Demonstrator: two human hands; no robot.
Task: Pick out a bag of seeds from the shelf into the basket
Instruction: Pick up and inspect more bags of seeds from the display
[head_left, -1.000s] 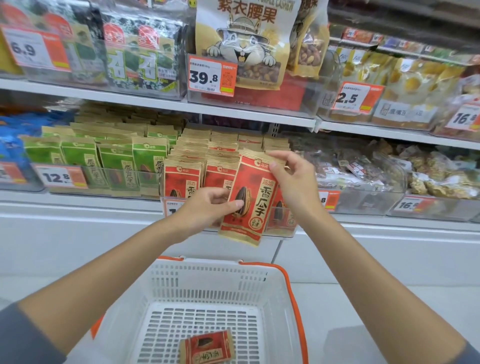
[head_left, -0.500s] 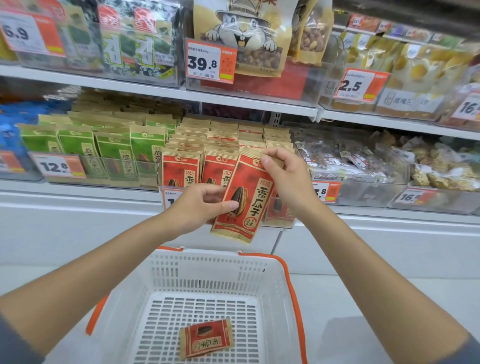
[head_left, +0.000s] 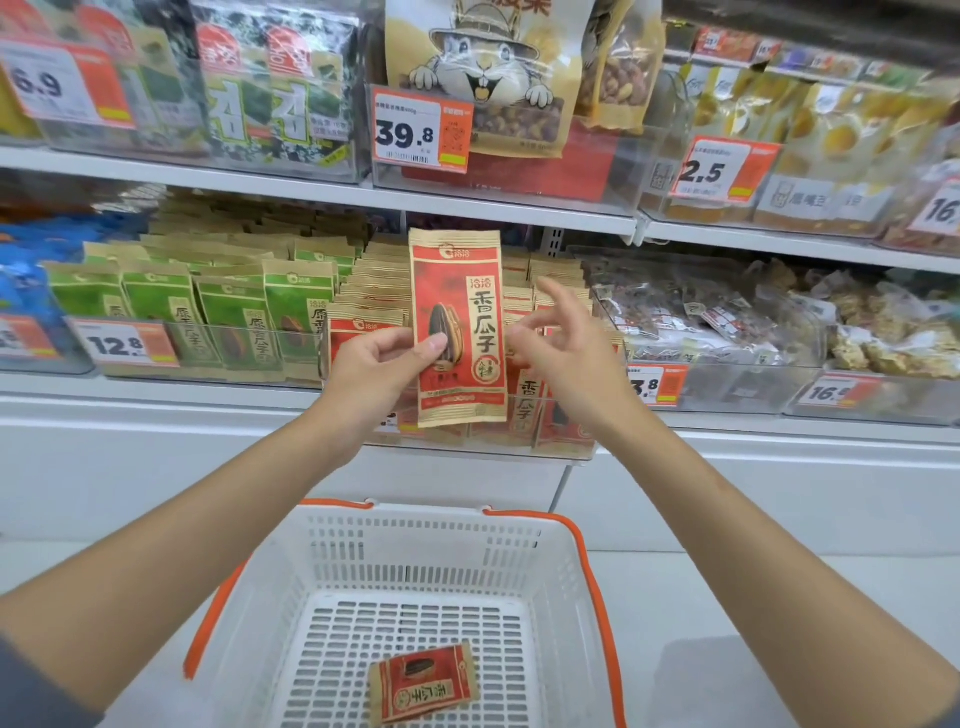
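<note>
Holding seed bag (head_left: 457, 332) upright, left hand (head_left: 382, 371) (pinching)

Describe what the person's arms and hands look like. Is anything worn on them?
The left hand and the right hand are bare: no glove, ring or watch shows. The left forearm and right forearm are uncovered. A dark grey sleeve shows only on the left upper arm, at the picture's lower corner.

White shelf (head_left: 270, 183), two tiers, clear front bins (head_left: 737, 391), red seed bags (head_left: 359, 326) mid-row, green seed bags (head_left: 234, 312) left (price tag (head_left: 124, 344) reads 12.8), snack packs (head_left: 701, 318) right.
</note>
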